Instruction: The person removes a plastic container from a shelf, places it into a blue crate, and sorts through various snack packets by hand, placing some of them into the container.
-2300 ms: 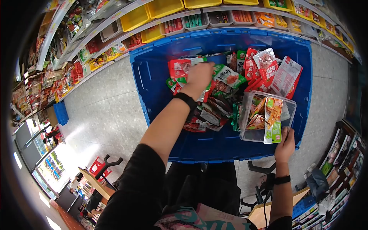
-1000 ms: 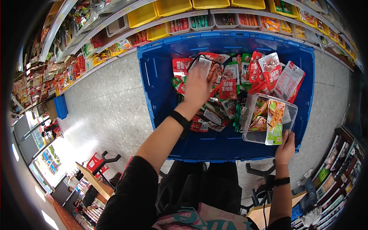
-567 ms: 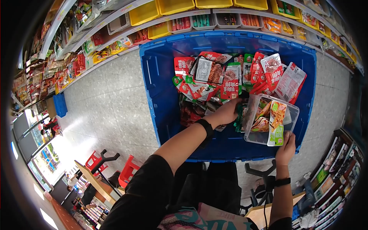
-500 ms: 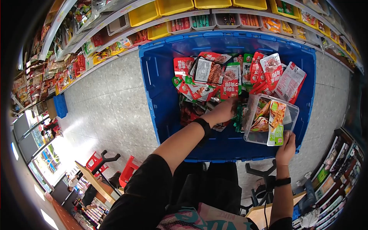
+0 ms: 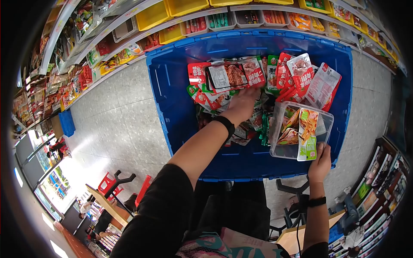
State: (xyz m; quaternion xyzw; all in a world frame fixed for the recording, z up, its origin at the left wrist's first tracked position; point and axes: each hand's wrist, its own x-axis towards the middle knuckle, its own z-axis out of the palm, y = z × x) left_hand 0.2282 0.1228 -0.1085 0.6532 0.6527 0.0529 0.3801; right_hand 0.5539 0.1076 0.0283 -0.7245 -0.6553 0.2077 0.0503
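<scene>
My left hand [image 5: 244, 104] is over the pile of snack packets in a large blue crate [image 5: 170, 92], its slightly blurred fingers apart and touching the lower edge of a red packet [image 5: 254, 73]. Beside that lies a black-edged packet [image 5: 226, 77]. My right hand [image 5: 319, 162] grips the lower right corner of a clear plastic box [image 5: 279, 150] above the crate's right part. Inside the box are several packets, with a green and orange packet [image 5: 308, 133] upright at the front. Red and silver packets [image 5: 322, 88] lie behind the box.
Shelves with yellow bins [image 5: 152, 16] and clear trays [image 5: 221, 20] run behind the crate. On the left are a small blue basket [image 5: 66, 123], a red stool [image 5: 107, 184] and a wooden table edge [image 5: 109, 204]. More shelving [image 5: 378, 180] stands at the right.
My left hand has moved up and left over the packets, and the red packet near it now sits higher and tilted. My right hand still holds the box. The view has shifted slightly.
</scene>
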